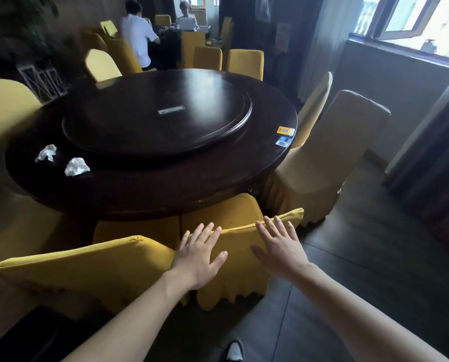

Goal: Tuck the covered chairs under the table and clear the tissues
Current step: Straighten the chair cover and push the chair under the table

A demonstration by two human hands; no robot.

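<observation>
Both palms flat, left hand (199, 253) and right hand (278, 246), pressing chair back (240, 259) at six o'clock; tissues (61, 159) uncleared at nine.

One head-worn wide-angle view, looking forward and down along both forearms. The left hand (199, 253) and right hand (279, 248) sit close, low centre; beyond their fingertips spreads the round table (145, 189), windows far off right.
</observation>
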